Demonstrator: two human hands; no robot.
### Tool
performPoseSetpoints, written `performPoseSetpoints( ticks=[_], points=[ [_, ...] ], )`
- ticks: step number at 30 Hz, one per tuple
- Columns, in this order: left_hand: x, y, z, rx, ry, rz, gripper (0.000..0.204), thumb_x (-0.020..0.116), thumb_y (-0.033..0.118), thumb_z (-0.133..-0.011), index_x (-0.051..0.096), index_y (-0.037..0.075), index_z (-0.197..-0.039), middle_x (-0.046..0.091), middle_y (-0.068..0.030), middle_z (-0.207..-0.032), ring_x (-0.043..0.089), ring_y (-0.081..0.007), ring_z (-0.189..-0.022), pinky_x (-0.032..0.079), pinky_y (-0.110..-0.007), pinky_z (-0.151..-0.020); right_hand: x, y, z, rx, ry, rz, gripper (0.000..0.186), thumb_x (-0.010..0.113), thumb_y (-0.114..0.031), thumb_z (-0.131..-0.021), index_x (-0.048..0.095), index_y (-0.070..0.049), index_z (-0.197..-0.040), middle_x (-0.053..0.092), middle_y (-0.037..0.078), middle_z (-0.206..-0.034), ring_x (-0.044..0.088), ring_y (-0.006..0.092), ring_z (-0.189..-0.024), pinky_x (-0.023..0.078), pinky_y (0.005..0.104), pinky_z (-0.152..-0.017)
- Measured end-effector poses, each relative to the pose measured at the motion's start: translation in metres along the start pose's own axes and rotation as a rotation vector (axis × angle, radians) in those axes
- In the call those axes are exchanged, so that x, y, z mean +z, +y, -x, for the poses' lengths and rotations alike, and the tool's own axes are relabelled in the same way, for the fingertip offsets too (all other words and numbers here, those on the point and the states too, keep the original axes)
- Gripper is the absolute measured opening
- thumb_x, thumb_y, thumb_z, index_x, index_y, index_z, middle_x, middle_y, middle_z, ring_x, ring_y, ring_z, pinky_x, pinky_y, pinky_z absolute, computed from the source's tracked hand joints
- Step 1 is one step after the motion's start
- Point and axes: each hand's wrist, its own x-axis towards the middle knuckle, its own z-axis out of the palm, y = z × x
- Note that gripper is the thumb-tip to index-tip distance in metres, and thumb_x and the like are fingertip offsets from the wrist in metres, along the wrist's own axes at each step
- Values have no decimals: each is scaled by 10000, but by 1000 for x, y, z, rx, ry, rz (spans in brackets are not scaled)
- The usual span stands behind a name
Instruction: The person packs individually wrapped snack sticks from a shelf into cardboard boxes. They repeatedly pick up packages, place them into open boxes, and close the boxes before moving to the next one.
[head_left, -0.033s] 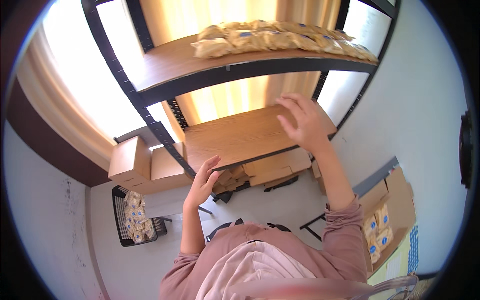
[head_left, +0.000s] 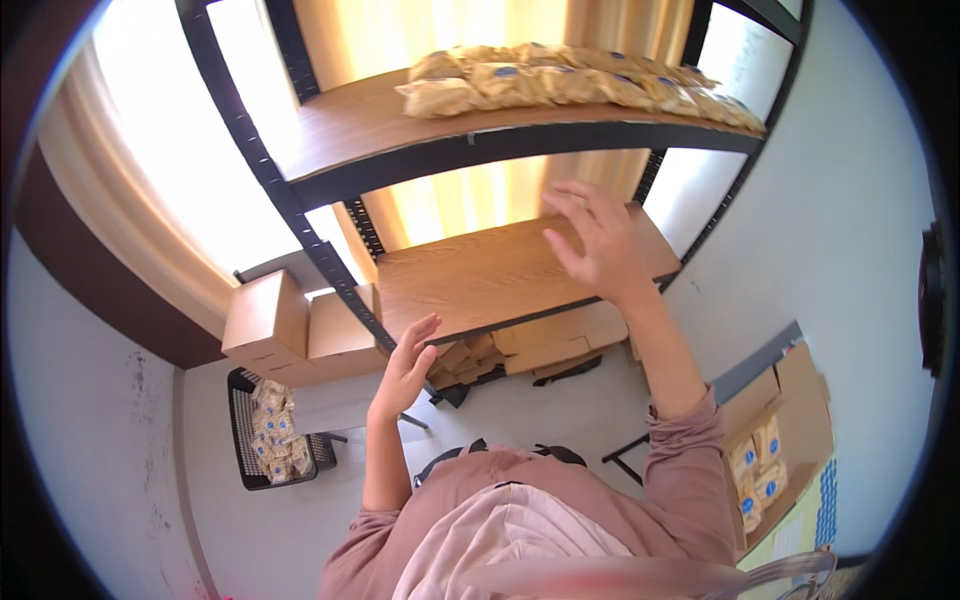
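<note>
The pale filled packets (head_left: 540, 85) lie in two rows on the upper shelf (head_left: 350, 125), toward 1 o'clock from the middle of the view. They look light and soft, with shiny film that will probably slip under a fingertip pinch; the contents may crush, so a broad hold around the body, partly from beneath, should suit better than tugging a corner. Similar packets sit in the black basket (head_left: 238, 430) at 8 o'clock and in the open carton (head_left: 805, 430) at 4 o'clock.

Both hands are empty. The right grip (head_left: 602, 248), at 2 o'clock, is wide, fingers curved and thumb well apart, in front of the lower shelf (head_left: 470, 275); no contact shows. The left grip (head_left: 402, 375), at 7 o'clock, has its fingers together and thumb apart, near that shelf's front edge, holding nothing.
</note>
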Motion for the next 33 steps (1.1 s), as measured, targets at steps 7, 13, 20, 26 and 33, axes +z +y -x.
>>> performPoseSetpoints(
  ticks=[7, 13, 20, 26, 33],
  points=[
    [-22, 13, 25, 5, 77, -35, 540, 425, 356, -939, 338, 26, -1357, 432, -144, -1347, 380, -249, -1270, 273, -395, -1041, 64, -25, -130, -226, 155, 152, 554, 631, -436, -788, 516, -109, -1221, 487, 123, -1241, 449, 275, -1175, 206, 530, -1053],
    [-16, 8, 30, 11, 158, 72, 581, 459, 386, -924, 340, 11, -1351, 431, -158, -1344, 375, -252, -1273, 273, -396, -1046, 86, -12, -156, -80, -153, 298, 628, 595, -548, -780, 509, -126, -1237, 519, 122, -1196, 452, 253, -1204, -5, 575, -1091],
    [-10, 20, -6, 156, 138, 483, 690, 392, 530, -913, 283, 32, -1377, 375, -161, -1372, 375, -262, -1271, 336, -416, -1021, 73, -34, -110, -448, 122, 4, 405, 680, -159, -709, 596, -178, -1105, 571, 31, -1009, 565, 177, -1009, 303, 495, -1017],
    [1, 24, -25, 170, 169, 889, 598, 379, 464, -928, 319, 43, -1349, 436, -134, -1311, 450, -240, -1202, 394, -393, -987, 74, -46, -36, -975, -68, -240, 331, 574, -281, -814, 575, -112, -1098, 544, 57, -1080, 510, 228, -1078, 363, 406, -989],
    [13, 10, -26, -52, 374, 957, 415, 488, 230, -929, 379, 33, -1277, 539, -113, -1168, 581, -224, -1033, 510, -378, -863, 48, 5, -111, -379, 1, -24, 613, 634, -536, -727, 576, -72, -1124, 515, 142, -1178, 436, 292, -1178, 217, 540, -1046]
  ],
)
